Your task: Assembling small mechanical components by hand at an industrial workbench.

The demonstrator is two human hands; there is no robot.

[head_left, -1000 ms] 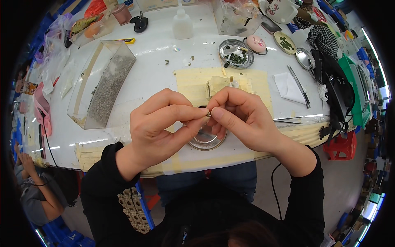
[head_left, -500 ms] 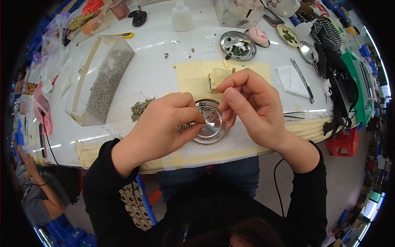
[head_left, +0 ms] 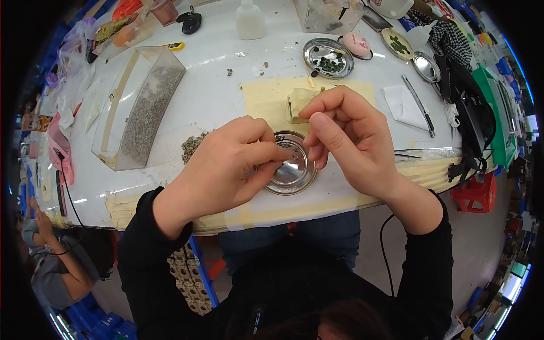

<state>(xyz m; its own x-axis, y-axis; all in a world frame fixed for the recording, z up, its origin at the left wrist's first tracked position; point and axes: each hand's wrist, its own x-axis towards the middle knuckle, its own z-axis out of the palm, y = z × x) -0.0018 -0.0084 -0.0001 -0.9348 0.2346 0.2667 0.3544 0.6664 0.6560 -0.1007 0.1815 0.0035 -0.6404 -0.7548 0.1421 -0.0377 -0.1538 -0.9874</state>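
Observation:
Over the left edge of a small round metal dish (head_left: 294,182) hovers my left hand (head_left: 221,161), thumb and forefinger pinched together. Whatever lies between those fingertips is too small to make out. Several tiny dark bits (head_left: 281,141) lie in the dish. To its upper right, my right hand (head_left: 360,144) is curled, its thumb and forefinger tips close together. Anything held there is hidden or too small to name. Just behind the right fingertips stands a block wrapped in cream tape (head_left: 297,105), partly covered by the hand.
A clear bin of grey-green granules (head_left: 150,113) stands left, with a loose granule pile (head_left: 192,147) beside it. Behind are a metal dish with dark green pieces (head_left: 328,63), a white bottle (head_left: 250,21) and a pink oval case (head_left: 356,44). A black pen (head_left: 418,105) lies right.
My left forefinger has stretched a little farther to the right over the dish, still against the thumb. The right hand has barely moved. The whole view has shifted slightly.

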